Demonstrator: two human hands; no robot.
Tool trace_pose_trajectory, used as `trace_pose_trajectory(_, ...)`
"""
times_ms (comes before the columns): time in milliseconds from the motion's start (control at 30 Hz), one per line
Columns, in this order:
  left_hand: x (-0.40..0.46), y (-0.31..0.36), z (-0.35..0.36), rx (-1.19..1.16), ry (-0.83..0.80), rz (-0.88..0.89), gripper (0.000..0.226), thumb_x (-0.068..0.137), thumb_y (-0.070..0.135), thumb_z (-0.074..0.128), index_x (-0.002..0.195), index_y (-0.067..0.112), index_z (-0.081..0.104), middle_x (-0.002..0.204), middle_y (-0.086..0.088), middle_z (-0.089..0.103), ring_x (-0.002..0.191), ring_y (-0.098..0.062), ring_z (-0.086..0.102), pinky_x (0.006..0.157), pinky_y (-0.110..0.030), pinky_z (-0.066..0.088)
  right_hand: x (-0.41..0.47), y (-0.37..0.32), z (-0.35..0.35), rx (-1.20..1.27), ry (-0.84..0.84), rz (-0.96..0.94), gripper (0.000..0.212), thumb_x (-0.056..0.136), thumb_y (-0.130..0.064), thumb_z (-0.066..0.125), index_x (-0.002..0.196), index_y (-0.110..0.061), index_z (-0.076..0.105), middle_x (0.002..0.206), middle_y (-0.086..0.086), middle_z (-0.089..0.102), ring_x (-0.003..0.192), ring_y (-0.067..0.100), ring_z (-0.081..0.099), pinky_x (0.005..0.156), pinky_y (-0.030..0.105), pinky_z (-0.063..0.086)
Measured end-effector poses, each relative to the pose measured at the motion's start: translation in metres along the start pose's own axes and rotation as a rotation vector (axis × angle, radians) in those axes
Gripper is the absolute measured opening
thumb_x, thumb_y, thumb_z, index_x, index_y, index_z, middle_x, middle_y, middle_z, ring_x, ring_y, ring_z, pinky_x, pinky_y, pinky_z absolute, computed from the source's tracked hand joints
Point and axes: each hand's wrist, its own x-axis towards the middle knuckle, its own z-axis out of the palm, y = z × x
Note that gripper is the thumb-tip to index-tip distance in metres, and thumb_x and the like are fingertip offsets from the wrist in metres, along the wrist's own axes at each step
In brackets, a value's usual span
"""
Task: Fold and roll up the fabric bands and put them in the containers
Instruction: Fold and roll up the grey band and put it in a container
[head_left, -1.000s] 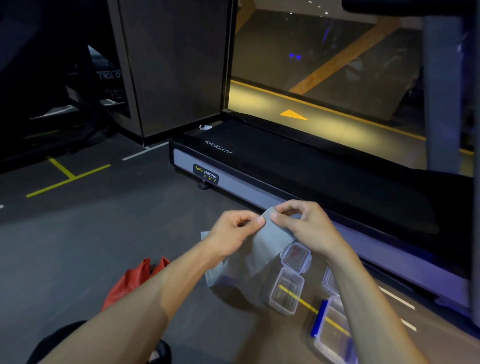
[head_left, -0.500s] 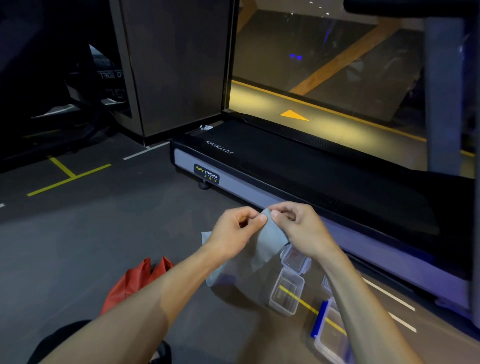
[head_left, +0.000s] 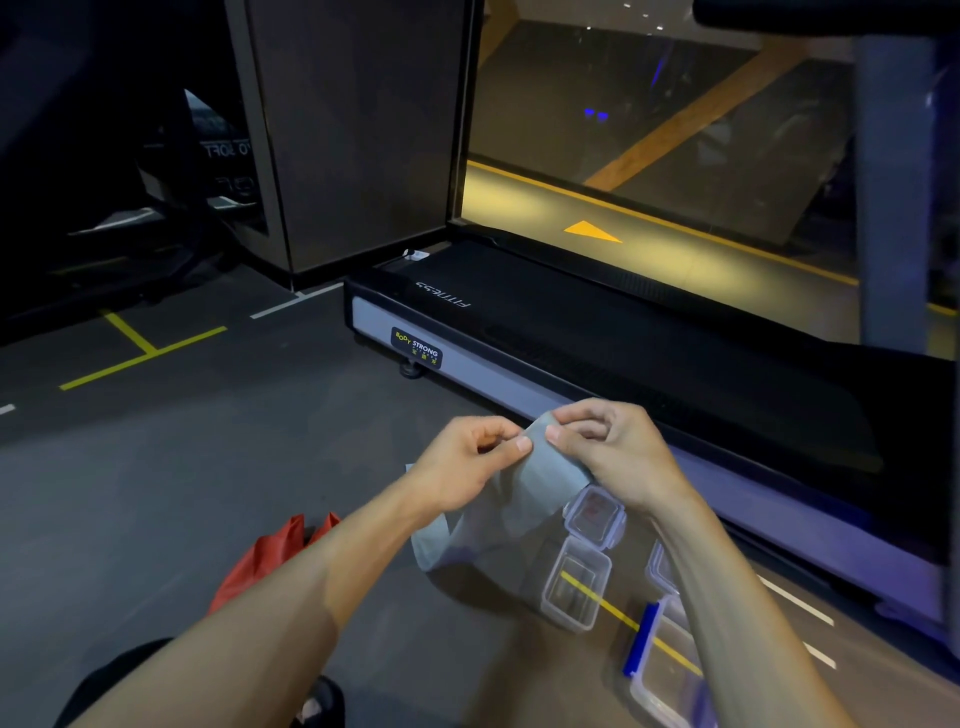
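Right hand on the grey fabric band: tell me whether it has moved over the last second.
Yes. The right hand has slid left toward the left hand, against the treadmill's grey side rail, bunching the grey fabric band.

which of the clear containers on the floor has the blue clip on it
The container nearest the camera, at the bottom right under the right forearm, has the blue clip. The others show none.

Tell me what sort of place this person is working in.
Most likely a gym. A treadmill labelled "Body Strong" and "Fitness" stands on dark floor marked with yellow lines, and another dim exercise machine sits at the far left.
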Motion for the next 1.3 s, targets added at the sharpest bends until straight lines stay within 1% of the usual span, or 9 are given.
trace_pose_trajectory(133,0.0,0.001,-0.003,-0.017,-0.013,-0.031,0.022,0.1,0.021,0.065,0.082,0.027,0.075,0.077,0.008,0.073,0.072,-0.006,0.064,0.068,-0.024,0.049,-0.002,-0.001,-0.003,0.023,-0.026,0.005,0.006,0.093,-0.017,0.076,0.097,-0.021,0.075,0.086,-0.001,0.08,0.079,0.011,0.075,0.077,0.031,0.058)
trace_pose_trajectory(233,0.001,0.0,-0.003,-0.003,-0.003,-0.047,0.022,0.098,0.024,0.068,0.079,0.031,0.077,0.073,0.005,0.07,0.066,-0.007,0.059,0.064,-0.023,0.046,0.0,0.001,-0.003,0.023,-0.052,0.022,0.008,0.094,-0.019,0.075,0.101,-0.021,0.076,0.092,0.001,0.08,0.089,0.015,0.075,0.087,0.037,0.059)
trace_pose_trajectory(433,0.002,-0.002,-0.001,0.019,0.049,-0.036,0.012,0.096,0.02,0.071,0.085,0.022,0.075,0.073,0.003,0.071,0.069,-0.012,0.058,0.067,-0.027,0.046,-0.002,0.001,0.0,0.008,-0.073,0.001,0.01,0.096,-0.015,0.071,0.096,-0.022,0.079,0.092,-0.004,0.077,0.089,0.012,0.072,0.089,0.038,0.058)
trace_pose_trajectory(633,0.002,0.001,0.002,0.075,0.082,0.01,0.01,0.097,0.017,0.07,0.091,0.011,0.075,0.071,0.012,0.07,0.066,-0.001,0.06,0.065,-0.022,0.048,-0.001,0.001,0.002,-0.026,-0.076,0.01,0.013,0.1,-0.017,0.066,0.101,-0.019,0.078,0.093,0.004,0.078,0.087,0.015,0.071,0.091,0.044,0.057)
trace_pose_trajectory(867,0.003,-0.002,0.0,0.096,0.096,0.013,0.011,0.096,0.022,0.071,0.088,0.016,0.074,0.071,0.008,0.07,0.066,-0.008,0.059,0.066,-0.028,0.048,-0.001,0.002,0.005,-0.064,-0.092,-0.002,0.013,0.101,-0.023,0.065,0.107,-0.027,0.075,0.097,0.002,0.078,0.094,0.02,0.073,0.092,0.047,0.057)
trace_pose_trajectory(1000,0.005,-0.007,-0.002,0.093,0.096,0.028,0.009,0.094,0.027,0.073,0.089,0.02,0.075,0.08,-0.009,0.075,0.069,-0.016,0.06,0.069,-0.034,0.046,-0.004,-0.002,0.01,0.011,-0.102,0.022,0.025,0.089,-0.023,0.08,0.111,-0.022,0.069,0.092,0.0,0.077,0.082,0.013,0.074,0.077,0.028,0.058)
trace_pose_trajectory(1100,0.005,-0.01,-0.002,0.082,0.096,0.039,0.005,0.093,0.028,0.074,0.089,0.025,0.075,0.081,-0.01,0.075,0.069,-0.015,0.059,0.069,-0.036,0.044,-0.003,0.0,0.014,-0.03,-0.067,0.031,0.039,0.083,-0.021,0.085,0.117,-0.019,0.067,0.093,0.002,0.077,0.086,0.016,0.077,0.084,0.034,0.061)
trace_pose_trajectory(1200,0.005,-0.011,-0.002,0.052,0.087,0.036,0.01,0.093,0.035,0.073,0.091,0.026,0.074,0.077,-0.014,0.072,0.067,-0.017,0.054,0.067,-0.035,0.042,-0.002,-0.002,0.013,-0.046,-0.031,0.017,0.036,0.081,-0.023,0.087,0.111,-0.022,0.068,0.088,-0.002,0.078,0.082,0.012,0.076,0.081,0.032,0.06)
trace_pose_trajectory(1300,0.004,-0.008,-0.003,0.01,0.068,0.015,0.008,0.096,0.027,0.069,0.093,0.022,0.072,0.062,0.005,0.06,0.059,-0.008,0.043,0.057,-0.023,0.034,-0.002,-0.004,0.011,-0.038,-0.025,-0.001,0.03,0.081,-0.022,0.087,0.105,-0.024,0.069,0.088,-0.002,0.078,0.08,0.01,0.076,0.074,0.028,0.058)
